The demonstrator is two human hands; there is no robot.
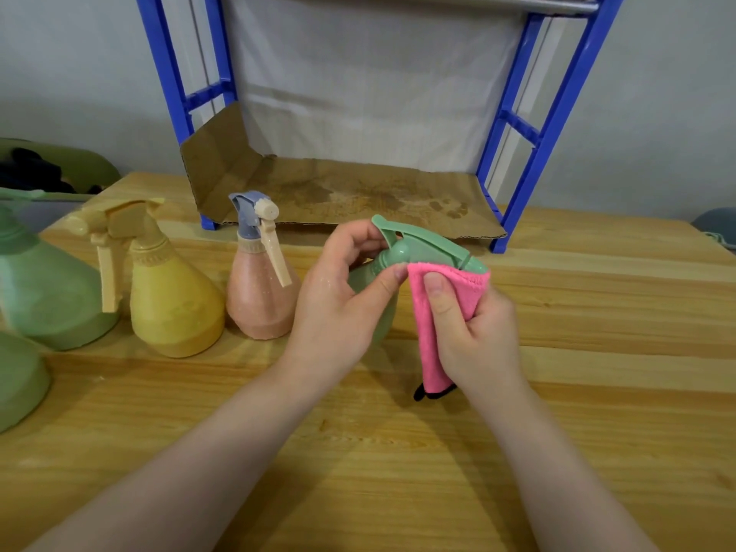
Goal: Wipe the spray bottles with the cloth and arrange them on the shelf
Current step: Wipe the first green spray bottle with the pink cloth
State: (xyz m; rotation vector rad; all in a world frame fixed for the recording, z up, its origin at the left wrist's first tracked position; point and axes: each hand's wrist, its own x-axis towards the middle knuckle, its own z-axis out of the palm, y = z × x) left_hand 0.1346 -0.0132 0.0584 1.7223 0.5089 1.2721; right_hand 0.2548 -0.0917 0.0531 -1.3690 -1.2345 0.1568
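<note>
My left hand (342,296) grips a small green spray bottle (414,249) by its neck, above the wooden table. My right hand (474,332) holds a pink cloth (426,336) and presses it against the bottle's trigger head, the thumb on top of the cloth. The bottle's body is mostly hidden behind my left hand and the cloth. A pink spray bottle (261,288), a yellow spray bottle (171,296) and a larger green spray bottle (44,288) stand in a row to the left. Behind them stands the blue shelf (557,125), its bottom level lined with stained cardboard (358,193).
Another green bottle's base (18,380) shows at the far left edge. The wooden table (398,452) stretches toward me. A dark green object (51,165) lies beyond the table's left corner, and a grey-blue object (717,225) sits at the right edge.
</note>
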